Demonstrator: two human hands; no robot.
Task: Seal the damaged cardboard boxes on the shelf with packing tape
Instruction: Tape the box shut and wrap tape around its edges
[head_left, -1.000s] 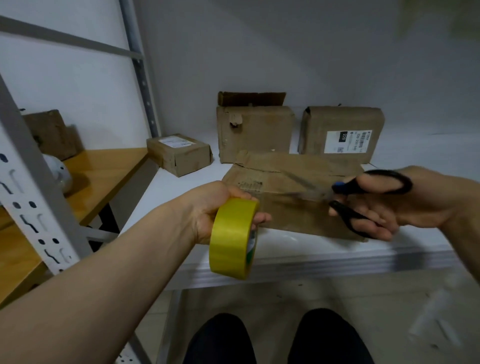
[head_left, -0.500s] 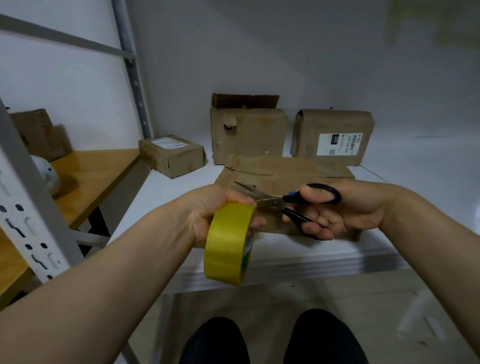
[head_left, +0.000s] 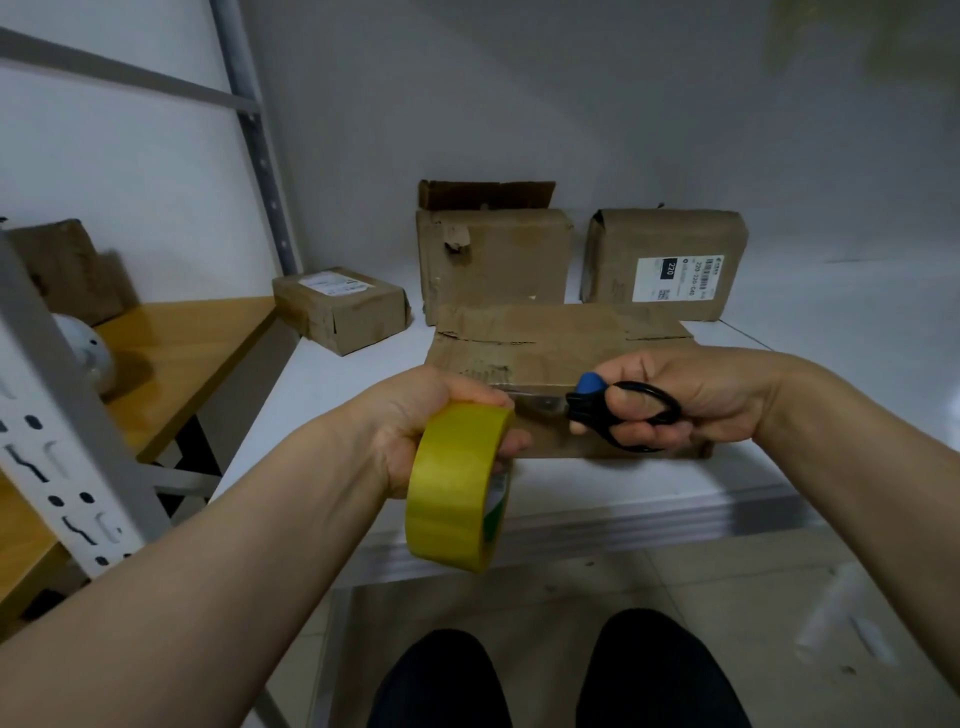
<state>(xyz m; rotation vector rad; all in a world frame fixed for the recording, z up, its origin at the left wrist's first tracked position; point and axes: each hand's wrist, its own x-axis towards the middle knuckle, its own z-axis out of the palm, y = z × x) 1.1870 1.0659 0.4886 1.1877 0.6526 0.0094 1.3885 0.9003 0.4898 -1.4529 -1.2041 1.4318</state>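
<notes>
Shelf (head_left: 649, 499) carries the flattened box (head_left: 545, 348) near its front edge, long axis left-right, open room either side. Left hand (head_left: 415, 421) fingers clamp the tape roll (head_left: 452, 488); right hand (head_left: 696, 389) fingers clamp the scissors (head_left: 623, 413), blades pointing left.

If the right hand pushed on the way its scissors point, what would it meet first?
Probably the left hand gripping the tape roll: the scissors in the right hand point leftward at its fingers, above the flat box. Depth is unclear.
</notes>
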